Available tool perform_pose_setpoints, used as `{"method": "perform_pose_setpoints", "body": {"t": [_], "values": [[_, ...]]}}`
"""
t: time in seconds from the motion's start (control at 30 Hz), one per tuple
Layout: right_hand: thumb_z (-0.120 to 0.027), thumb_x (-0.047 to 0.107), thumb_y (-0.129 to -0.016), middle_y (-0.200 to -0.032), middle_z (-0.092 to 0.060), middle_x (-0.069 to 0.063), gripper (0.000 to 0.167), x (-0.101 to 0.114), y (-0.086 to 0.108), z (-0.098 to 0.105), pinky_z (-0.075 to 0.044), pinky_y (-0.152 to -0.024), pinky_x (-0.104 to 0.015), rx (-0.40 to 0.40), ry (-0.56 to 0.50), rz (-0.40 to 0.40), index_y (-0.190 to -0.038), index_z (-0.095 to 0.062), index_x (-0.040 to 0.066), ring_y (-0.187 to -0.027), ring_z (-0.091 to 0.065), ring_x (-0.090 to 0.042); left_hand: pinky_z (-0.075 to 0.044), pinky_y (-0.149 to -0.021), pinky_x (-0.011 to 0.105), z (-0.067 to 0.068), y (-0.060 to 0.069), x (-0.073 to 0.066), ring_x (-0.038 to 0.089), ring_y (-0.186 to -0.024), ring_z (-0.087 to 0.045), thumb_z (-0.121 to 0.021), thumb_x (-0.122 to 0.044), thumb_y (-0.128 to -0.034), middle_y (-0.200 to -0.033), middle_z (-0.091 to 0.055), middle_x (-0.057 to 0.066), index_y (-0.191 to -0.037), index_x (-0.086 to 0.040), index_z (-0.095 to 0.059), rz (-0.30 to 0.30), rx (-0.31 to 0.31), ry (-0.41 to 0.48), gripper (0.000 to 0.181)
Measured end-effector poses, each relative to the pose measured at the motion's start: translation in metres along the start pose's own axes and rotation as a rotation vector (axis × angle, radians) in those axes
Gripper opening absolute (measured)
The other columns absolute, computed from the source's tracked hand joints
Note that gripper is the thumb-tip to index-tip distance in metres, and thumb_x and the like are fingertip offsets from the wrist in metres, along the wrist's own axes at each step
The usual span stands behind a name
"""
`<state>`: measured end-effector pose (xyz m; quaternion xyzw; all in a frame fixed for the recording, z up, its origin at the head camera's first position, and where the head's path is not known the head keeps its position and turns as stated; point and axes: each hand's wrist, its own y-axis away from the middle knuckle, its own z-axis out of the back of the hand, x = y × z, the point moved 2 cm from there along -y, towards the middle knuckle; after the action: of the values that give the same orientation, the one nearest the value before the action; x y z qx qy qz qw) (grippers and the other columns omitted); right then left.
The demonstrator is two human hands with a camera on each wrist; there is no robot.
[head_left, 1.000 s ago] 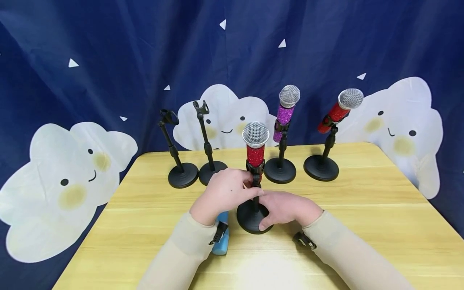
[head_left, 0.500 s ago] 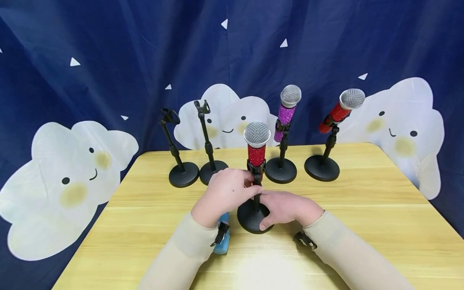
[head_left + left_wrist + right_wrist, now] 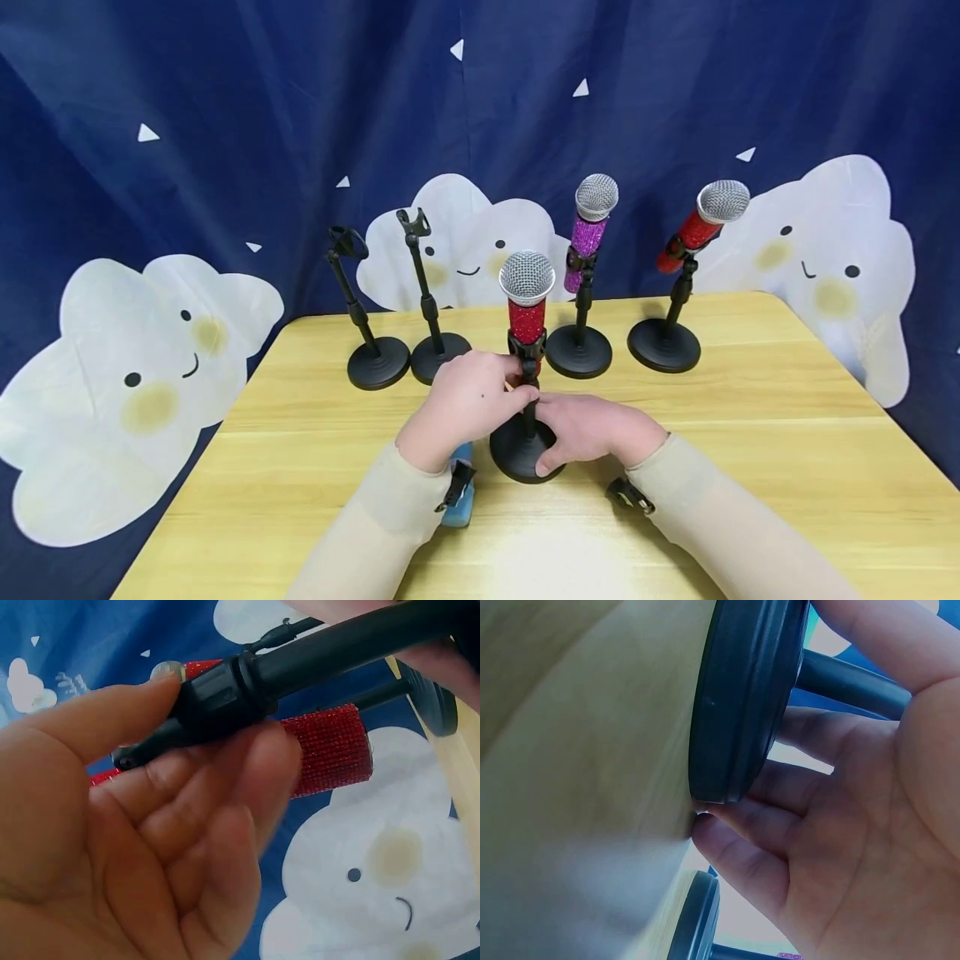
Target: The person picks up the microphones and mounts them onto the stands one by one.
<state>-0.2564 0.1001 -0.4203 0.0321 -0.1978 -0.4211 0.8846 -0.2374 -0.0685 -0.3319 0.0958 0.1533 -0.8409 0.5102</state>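
A red glittery microphone with a silver mesh head sits upright in the clip of a black desk microphone stand. My left hand pinches the upper part of that stand just below the clip. In the left wrist view, its thumb and fingers close around the black collar, beside the red handle. Low down, my right hand grips the round base, thumb on top and fingers around its far edge. Under my left wrist lies a partly hidden light-blue object.
Behind stand a purple microphone and a red microphone, each clipped in its own black stand. Two stands without microphones, one far left and one nearer, are at the back left. The wooden table meets a blue curtain.
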Motion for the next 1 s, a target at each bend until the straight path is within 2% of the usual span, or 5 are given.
{"method": "perform_pose_setpoints", "body": {"t": [0.13, 0.3, 0.47, 0.7, 1.0], "values": [[-0.085, 0.048, -0.076, -0.104, -0.057, 0.006, 0.051, 0.000, -0.002, -0.001, -0.047, -0.081, -0.034, 0.020, -0.006, -0.025, -0.106, -0.063, 0.013, -0.090, -0.056, -0.013, -0.040, -0.048, 0.034, -0.003, 0.000, -0.002, 0.012, -0.056, -0.053, -0.069, -0.059, -0.0886, -0.055, -0.053, -0.014, -0.068, -0.030, -0.064, 0.030, -0.045, -0.066, 0.036], [-0.085, 0.049, -0.076, -0.115, -0.058, 0.004, 0.057, 0.001, -0.002, 0.000, -0.048, -0.084, -0.034, 0.013, -0.001, -0.023, -0.114, -0.064, 0.011, -0.095, -0.057, -0.013, -0.040, -0.046, 0.032, -0.004, 0.000, 0.000, 0.010, -0.054, -0.051, -0.071, -0.050, -0.0900, -0.051, -0.049, -0.015, -0.066, -0.027, -0.060, -0.024, -0.084, -0.059, 0.035], [-0.084, 0.050, -0.078, -0.137, -0.056, 0.000, 0.065, 0.001, -0.001, -0.001, -0.047, -0.094, -0.035, 0.017, 0.001, -0.022, -0.124, -0.064, 0.009, -0.113, -0.057, -0.015, -0.042, -0.052, 0.032, -0.004, -0.002, 0.003, 0.007, -0.059, -0.054, -0.074, -0.044, -0.0902, -0.054, -0.053, -0.017, -0.076, -0.026, -0.068, -0.055, -0.025, 0.011, 0.024], [-0.086, 0.044, -0.077, -0.118, -0.061, 0.003, 0.054, 0.001, 0.001, -0.002, -0.048, -0.090, -0.035, 0.024, -0.060, -0.043, -0.115, -0.064, 0.013, -0.101, -0.058, -0.013, -0.044, -0.055, 0.032, -0.008, -0.004, 0.005, 0.006, -0.063, -0.056, -0.074, -0.050, -0.0897, -0.059, -0.056, -0.017, -0.081, -0.025, -0.071, -0.066, 0.037, 0.019, 0.026], [-0.086, 0.037, -0.080, -0.137, -0.056, 0.000, 0.061, 0.000, -0.001, -0.001, -0.045, -0.100, -0.037, 0.019, -0.081, 0.012, -0.131, -0.062, 0.014, -0.118, -0.056, -0.015, -0.041, -0.055, 0.030, -0.010, -0.006, 0.011, 0.009, -0.059, -0.053, -0.074, -0.039, -0.0929, -0.056, -0.051, -0.012, -0.081, -0.020, -0.068, -0.183, 0.036, 0.073, 0.023]]}}
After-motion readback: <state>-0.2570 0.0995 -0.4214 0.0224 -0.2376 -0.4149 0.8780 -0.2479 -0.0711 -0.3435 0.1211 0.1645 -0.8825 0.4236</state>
